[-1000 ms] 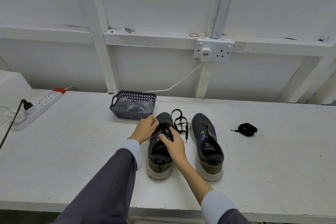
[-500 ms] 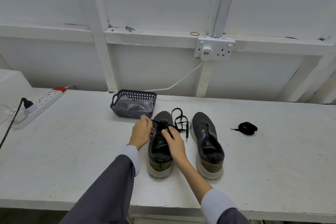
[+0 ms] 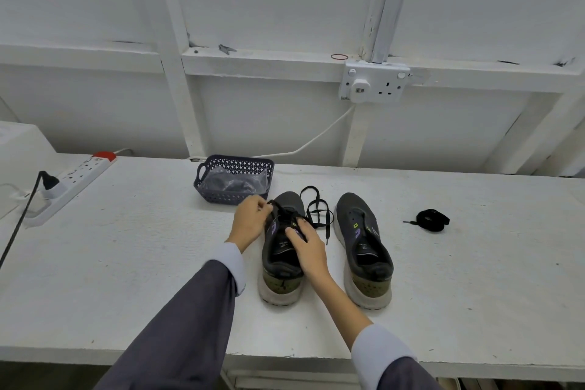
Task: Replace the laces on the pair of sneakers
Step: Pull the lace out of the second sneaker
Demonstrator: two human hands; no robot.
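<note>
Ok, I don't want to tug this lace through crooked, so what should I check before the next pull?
1. Left hand pinches the lace beside the shoe being laced: ok.
2. Right hand rests on that shoe to steady it: ok. Whether it also pinches the lace: cannot tell.
3. Loose tail lies free on the table between the shoes: ok.
4. Lace flat in the eyelets: cannot tell, the hands cover them.
5. Other shoe laced: not ok, no lace in it.
6. Coiled lace waits on the table to its right: ok.
</note>
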